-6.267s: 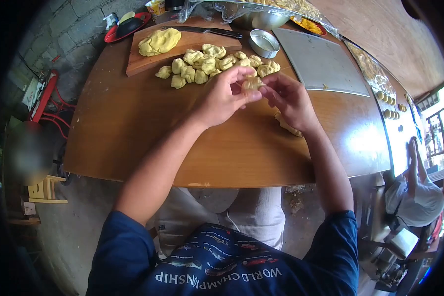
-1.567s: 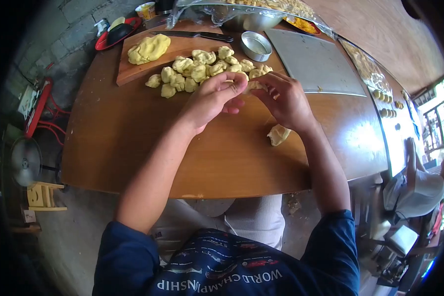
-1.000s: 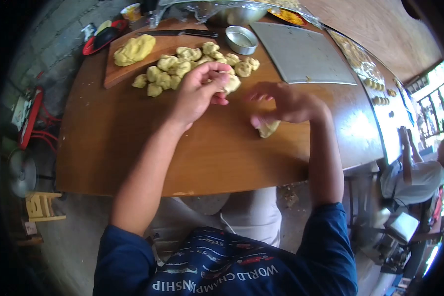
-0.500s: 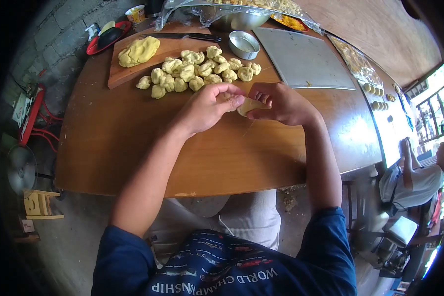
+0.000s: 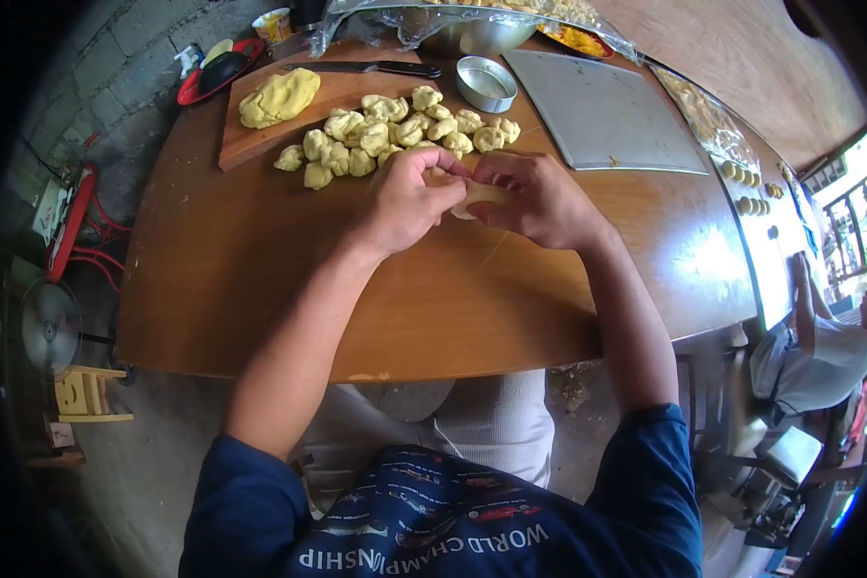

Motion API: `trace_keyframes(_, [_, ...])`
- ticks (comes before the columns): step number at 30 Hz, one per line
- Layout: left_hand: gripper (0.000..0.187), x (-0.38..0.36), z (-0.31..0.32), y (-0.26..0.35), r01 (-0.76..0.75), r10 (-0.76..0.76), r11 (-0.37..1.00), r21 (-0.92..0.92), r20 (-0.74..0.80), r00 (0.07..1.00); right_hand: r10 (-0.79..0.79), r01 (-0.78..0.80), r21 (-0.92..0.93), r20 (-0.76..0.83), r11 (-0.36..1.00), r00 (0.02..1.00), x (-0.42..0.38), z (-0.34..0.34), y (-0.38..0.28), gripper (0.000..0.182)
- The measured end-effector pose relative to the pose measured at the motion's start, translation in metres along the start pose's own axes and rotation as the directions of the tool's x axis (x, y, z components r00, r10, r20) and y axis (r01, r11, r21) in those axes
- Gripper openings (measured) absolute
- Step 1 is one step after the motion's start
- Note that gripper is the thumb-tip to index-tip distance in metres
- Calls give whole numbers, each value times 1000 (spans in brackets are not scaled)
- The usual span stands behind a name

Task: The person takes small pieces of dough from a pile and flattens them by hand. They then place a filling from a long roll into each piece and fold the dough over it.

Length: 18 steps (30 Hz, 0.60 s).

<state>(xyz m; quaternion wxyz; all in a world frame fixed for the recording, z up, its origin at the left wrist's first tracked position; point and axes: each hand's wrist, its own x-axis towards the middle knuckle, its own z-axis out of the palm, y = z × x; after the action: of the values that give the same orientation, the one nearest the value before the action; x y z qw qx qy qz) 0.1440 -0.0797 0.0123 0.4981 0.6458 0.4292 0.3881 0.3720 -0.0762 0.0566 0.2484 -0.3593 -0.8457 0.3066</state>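
Note:
A flattened piece of pale dough [image 5: 484, 197] is pinched between both hands above the wooden table [image 5: 424, 299]. My left hand [image 5: 416, 197] grips its left side with thumb and fingers. On the right side, my right hand [image 5: 539, 197] has its fingers curled round the dough. Just beyond the hands lie several lumps of yellow dough [image 5: 371, 137], some partly hidden by my left hand. A larger dough mass [image 5: 279, 97] rests on the wooden cutting board [image 5: 244, 143], near a black-handled knife [image 5: 366, 68].
A round metal tin [image 5: 486, 84] stands beside a flat metal tray [image 5: 607, 116]. Behind them are a steel bowl [image 5: 482, 37] and a plate of orange food [image 5: 578, 40]. A red dish [image 5: 220, 72] is at the back left. Another person [image 5: 807, 361] sits far right.
Both hands have drawn closer together around the dough, the right one moving left. The view has shifted slightly, so the table things appear a little further right.

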Motion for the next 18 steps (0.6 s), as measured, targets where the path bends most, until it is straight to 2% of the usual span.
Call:
trace_keyframes(1, [16, 1, -2, 2, 1, -1, 1000, 1, -5, 1000, -16, 17, 55, -24, 998, 1000, 1, 1, 0, 32])
trace_keyframes(3, [12, 4, -6, 7, -72, 57, 986, -153, -102, 993, -16, 18, 83, -34, 996, 999, 3, 1, -5, 29])
trace_keyframes(8, [16, -4, -12, 17, 15, -41, 971, -239, -104, 994, -21, 30, 155, -61, 988, 998, 1, 3, -1, 26])
trace_keyframes(11, [19, -3, -17, 13, 26, -33, 967, -254, -22, 999, -49, 59, 122, -80, 991, 996, -1, 0, 1, 26])
trace_keyframes(13, [21, -3, -19, 14, 90, -76, 947, -309, 55, 996, -11, 19, 67, -107, 998, 994, -2, -3, 0, 28])
trace_keyframes(16, [26, -5, -19, 21, 148, -129, 938, -314, 79, 988, -44, 44, -7, -145, 999, 988, -3, -6, 1, 28])
trace_keyframes(17, [26, -5, -18, 20, 147, -129, 938, -315, 78, 989, -45, 44, -7, -145, 999, 988, -3, -8, 0, 28])
trace_keyframes(18, [27, -4, -15, 16, 86, -65, 965, -249, 88, 994, -30, 26, -30, -132, 999, 991, -3, -9, -3, 27])
